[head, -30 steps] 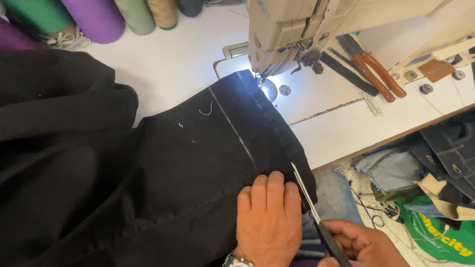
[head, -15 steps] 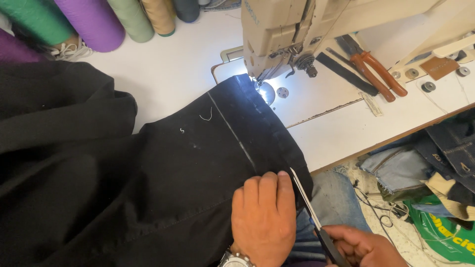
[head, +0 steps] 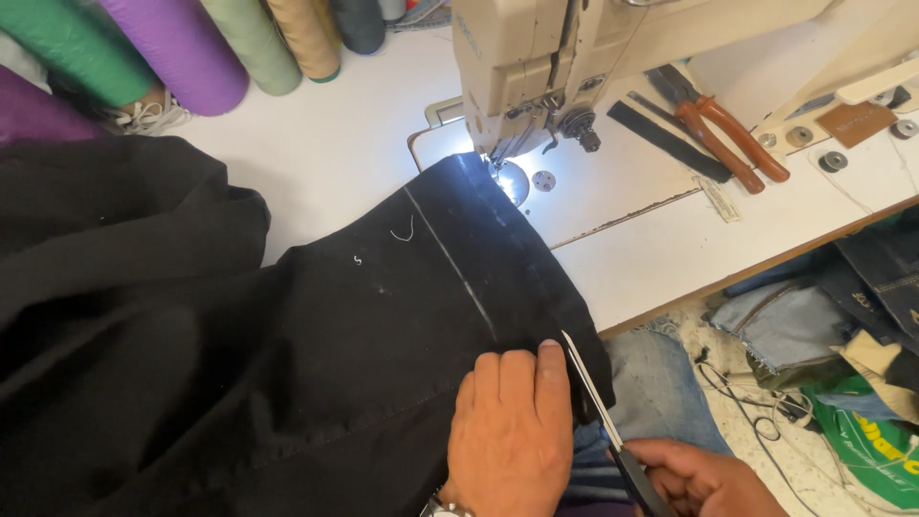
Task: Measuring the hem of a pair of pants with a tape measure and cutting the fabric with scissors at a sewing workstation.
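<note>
A large black fabric (head: pixel 239 364) covers the left and middle of the white sewing table (head: pixel 670 239), its far corner under the presser foot of the cream sewing machine (head: pixel 536 67). A pale chalk line (head: pixel 450 263) runs along the cloth. My left hand (head: pixel 512 431) lies flat on the fabric near its right edge, fingers together. My right hand (head: pixel 699 479) grips a pair of scissors (head: pixel 598 412), whose blades point up along the fabric's edge beside my left fingertips.
Large thread cones (head: pixel 172 48) in green, purple and tan stand at the back left. Orange-handled pliers (head: pixel 728 124), a black strip and metal buttons (head: pixel 833 158) lie right of the machine. Denim scraps (head: pixel 795 316) and a green bag (head: pixel 871 440) sit on the floor at right.
The view has shifted slightly. My left hand slid a little left on the fabric, and the scissors stay at the cloth's edge.
</note>
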